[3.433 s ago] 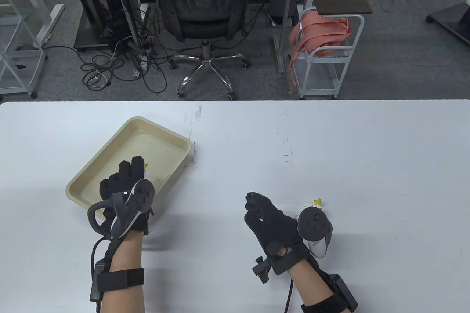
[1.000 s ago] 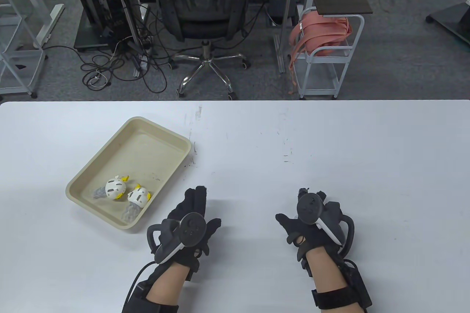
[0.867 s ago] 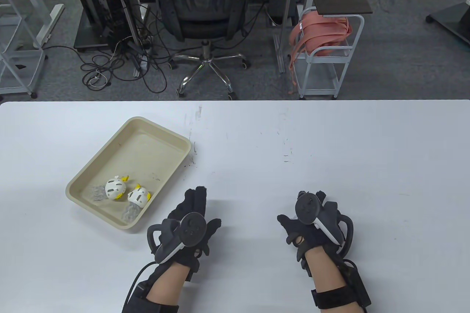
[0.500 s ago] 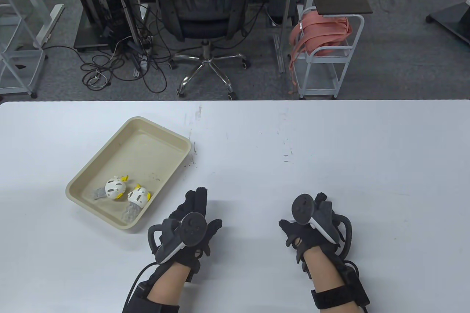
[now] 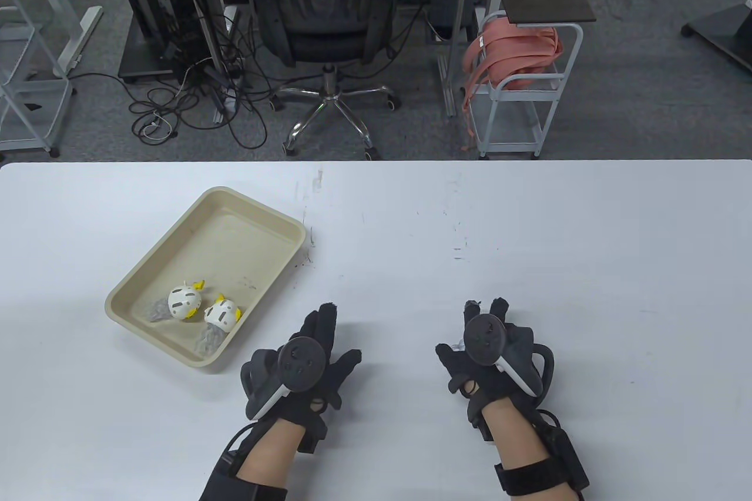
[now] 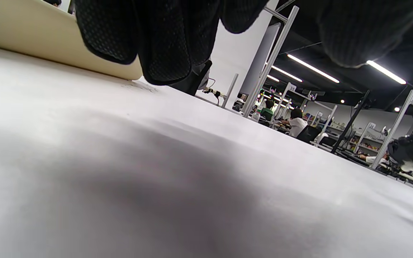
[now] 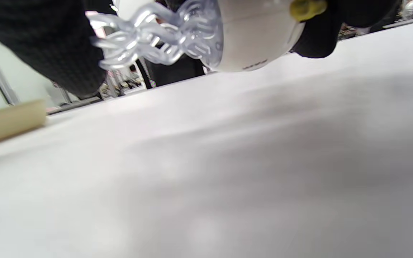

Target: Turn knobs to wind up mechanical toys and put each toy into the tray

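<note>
The beige tray sits on the table's left half. Two white wind-up toys with yellow knobs lie in its near corner, one beside the other, each with clear tentacles. My left hand hovers just right of the tray with straight fingers and holds nothing. My right hand grips a third toy; the table view hides it under the palm. In the right wrist view that toy shows a white body, clear tentacles and a yellow knob, held just above the table.
The white table stretches bare to the right and far side. Beyond its far edge stand an office chair and a white cart. The tray's outer wall shows close by in the left wrist view.
My left hand has left the tray, where two toys now lie, and come back to the right of it. My right hand has taken the third toy off the table and shifted slightly left.
</note>
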### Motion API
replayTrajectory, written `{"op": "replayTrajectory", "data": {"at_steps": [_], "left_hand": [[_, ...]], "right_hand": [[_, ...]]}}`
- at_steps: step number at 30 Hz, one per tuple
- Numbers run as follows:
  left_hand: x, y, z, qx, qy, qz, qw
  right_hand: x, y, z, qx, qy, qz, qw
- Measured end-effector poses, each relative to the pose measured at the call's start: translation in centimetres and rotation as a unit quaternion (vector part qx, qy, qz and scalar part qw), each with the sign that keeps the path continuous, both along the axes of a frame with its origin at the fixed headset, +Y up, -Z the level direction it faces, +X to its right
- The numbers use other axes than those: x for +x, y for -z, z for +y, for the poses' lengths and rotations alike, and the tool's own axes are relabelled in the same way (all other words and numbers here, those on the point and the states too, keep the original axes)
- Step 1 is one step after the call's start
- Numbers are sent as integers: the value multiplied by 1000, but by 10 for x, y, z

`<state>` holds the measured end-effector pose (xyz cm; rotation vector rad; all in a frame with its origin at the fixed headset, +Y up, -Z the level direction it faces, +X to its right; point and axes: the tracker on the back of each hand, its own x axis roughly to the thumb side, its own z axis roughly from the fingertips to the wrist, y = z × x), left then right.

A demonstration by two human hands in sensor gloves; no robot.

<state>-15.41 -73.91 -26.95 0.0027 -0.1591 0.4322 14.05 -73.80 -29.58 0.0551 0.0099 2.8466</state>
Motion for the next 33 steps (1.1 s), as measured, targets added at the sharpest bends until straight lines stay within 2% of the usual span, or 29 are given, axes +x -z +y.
{"op": "replayTrajectory", "data": {"at_steps": [6, 12, 18, 27, 33], "left_hand": [[-2, 1, -1, -10, -49, -4, 999], [-3, 1, -2, -24, -112, -12, 993], [-1, 3, -7, -68, -204, -43, 976], [-1, 9, -27, -148, -311, -82, 935], [11, 11, -39, -201, -407, -100, 885]], "right_hand": [[-24, -10, 11, 61, 41, 87, 993], [-51, -25, 21, 116, 47, 170, 977], [-70, -38, 25, 149, 65, 236, 958], [-76, -48, 31, 191, 148, 268, 933], [-84, -55, 33, 206, 193, 298, 912]]}}
